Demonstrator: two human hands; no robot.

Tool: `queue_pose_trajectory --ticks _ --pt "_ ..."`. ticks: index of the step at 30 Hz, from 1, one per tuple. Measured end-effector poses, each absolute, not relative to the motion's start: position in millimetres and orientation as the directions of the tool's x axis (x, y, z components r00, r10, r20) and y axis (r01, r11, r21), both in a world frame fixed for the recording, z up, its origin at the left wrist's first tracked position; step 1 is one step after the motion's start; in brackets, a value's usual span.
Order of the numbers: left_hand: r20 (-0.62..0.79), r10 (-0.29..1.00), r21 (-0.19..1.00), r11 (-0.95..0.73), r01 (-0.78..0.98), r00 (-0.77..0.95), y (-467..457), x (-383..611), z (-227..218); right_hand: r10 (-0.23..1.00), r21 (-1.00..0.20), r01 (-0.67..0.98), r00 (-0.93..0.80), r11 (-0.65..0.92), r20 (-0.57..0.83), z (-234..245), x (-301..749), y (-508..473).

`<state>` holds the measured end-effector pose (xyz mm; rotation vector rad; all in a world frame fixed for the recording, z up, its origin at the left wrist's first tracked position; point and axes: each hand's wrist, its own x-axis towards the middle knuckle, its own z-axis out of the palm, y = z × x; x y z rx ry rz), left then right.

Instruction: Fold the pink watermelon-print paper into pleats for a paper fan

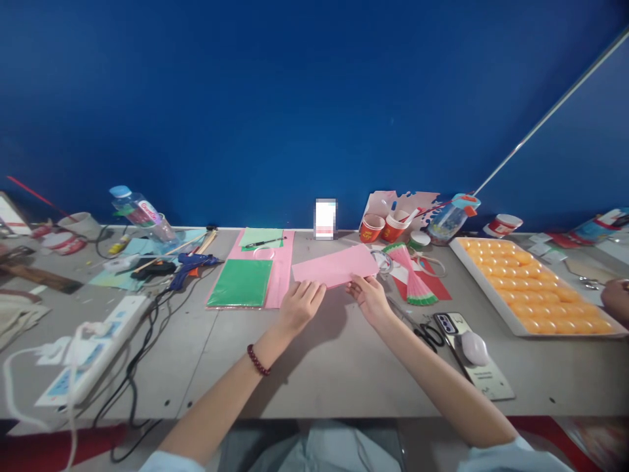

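A folded pink paper sheet (335, 265) is held just above the grey table (314, 373) in front of me. My left hand (299, 305) pinches its near left edge with curled fingers. My right hand (369, 298) grips the near right edge the same way. A red bead bracelet sits on my left wrist. To the left lies a stack of green paper (240, 283) on pink paper (282, 275), with a black pen (265, 242) on it.
A tray of orange balls (533, 286) stands at the right; scissors (428, 333), a phone (449, 323) and a folded paper fan (413, 278) lie near my right arm. Red paper cups (383, 228), a glue gun (189, 265), a bottle (142, 213) and a power strip (93, 347) are about. Another person's hand (616, 298) shows at far right.
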<state>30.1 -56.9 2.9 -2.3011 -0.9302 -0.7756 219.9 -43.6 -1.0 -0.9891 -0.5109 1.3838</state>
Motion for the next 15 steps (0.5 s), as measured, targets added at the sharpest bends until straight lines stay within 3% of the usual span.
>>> queue_pose_trajectory --ticks 6,10,12,13,15 --pt "0.660 0.420 -0.295 -0.617 0.729 0.623 -50 22 -10 0.948 -0.879 -0.449 0.175 -0.162 -0.265 -19 229 -40" --pt "0.618 0.467 -0.251 -0.645 0.722 0.632 -47 15 -19 0.958 -0.936 -0.325 0.197 -0.136 -0.208 -32 250 -42" --pt "0.588 0.503 -0.193 -0.673 0.714 0.633 -45 11 -24 0.986 -0.999 0.010 0.163 -0.032 -0.029 -37 264 -43" --pt "0.578 0.519 -0.159 -0.686 0.711 0.630 -44 10 -26 0.991 -0.977 0.212 0.124 0.030 0.057 -39 270 -44" --pt "0.571 0.544 -0.095 -0.700 0.708 0.615 -42 8 -30 0.977 -0.810 0.556 -0.016 0.186 0.213 -40 282 -46"
